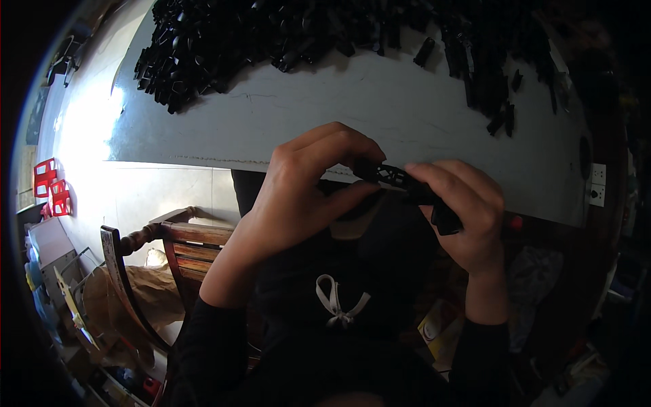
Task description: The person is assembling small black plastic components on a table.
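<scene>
Between my two hands, just off the near edge of the table, is a small black plastic piece (392,175) with openwork cut-outs along its side. My left hand (298,180) pinches its left end between thumb and fingers. The right end is gripped by my right hand (471,203), with the thumb and forefinger at the piece. A black block-like end (445,220) sticks out below my right fingers; I cannot tell whether it is part of the same piece.
A large heap of small black pieces (203,47) covers the table's far side, with loose ones (500,121) at the right. The grey tabletop (285,112) lies beyond my hands. A wooden chair (196,247) stands at left, and red plastic stools (53,186) are farther off.
</scene>
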Action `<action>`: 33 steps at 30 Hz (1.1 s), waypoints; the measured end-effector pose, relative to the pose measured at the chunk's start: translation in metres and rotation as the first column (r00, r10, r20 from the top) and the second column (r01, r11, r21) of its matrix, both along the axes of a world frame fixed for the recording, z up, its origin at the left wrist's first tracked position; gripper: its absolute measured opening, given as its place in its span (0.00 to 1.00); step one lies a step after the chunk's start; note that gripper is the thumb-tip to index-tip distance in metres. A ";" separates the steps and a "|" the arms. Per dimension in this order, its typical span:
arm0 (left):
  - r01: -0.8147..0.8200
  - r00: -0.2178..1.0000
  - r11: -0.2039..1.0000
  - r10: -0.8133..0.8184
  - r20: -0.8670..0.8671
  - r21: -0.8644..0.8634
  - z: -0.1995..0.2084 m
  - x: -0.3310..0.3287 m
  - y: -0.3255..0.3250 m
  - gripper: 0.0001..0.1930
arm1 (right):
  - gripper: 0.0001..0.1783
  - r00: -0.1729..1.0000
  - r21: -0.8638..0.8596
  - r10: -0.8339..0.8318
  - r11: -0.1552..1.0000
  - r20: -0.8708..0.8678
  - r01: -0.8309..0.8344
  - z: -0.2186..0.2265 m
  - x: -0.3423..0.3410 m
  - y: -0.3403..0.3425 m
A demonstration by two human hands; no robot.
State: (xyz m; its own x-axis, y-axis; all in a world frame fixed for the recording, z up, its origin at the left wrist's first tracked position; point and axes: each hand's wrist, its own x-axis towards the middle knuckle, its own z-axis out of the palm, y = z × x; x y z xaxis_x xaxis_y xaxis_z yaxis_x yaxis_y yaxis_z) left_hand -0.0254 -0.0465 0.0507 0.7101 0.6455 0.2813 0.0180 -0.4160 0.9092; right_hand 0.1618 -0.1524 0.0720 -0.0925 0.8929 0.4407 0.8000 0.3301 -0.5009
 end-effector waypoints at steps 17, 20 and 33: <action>0.474 0.829 0.740 -0.191 0.526 -0.477 -0.006 0.010 -0.021 0.22 | 0.12 0.979 0.029 0.202 0.979 0.011 -0.202 -0.010 -0.032 -0.012; 0.481 0.820 0.767 -0.222 0.528 -0.425 -0.011 0.006 -0.030 0.22 | 0.10 0.964 -0.028 0.212 0.975 -0.159 -0.219 -0.014 -0.040 -0.016; -0.495 0.816 0.725 0.577 -0.029 0.478 -0.045 0.002 0.091 0.10 | 0.24 0.955 -0.223 -0.187 0.965 -0.230 0.135 -0.042 -0.026 0.126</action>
State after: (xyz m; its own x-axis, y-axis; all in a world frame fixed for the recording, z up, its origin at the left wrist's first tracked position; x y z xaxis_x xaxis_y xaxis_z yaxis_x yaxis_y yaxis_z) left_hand -0.0238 0.0445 0.0058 0.3433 0.7722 0.5346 0.4909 -0.6328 0.5988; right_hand 0.1356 -0.0262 0.0302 0.1487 0.9594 0.2396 0.6766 0.0780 -0.7322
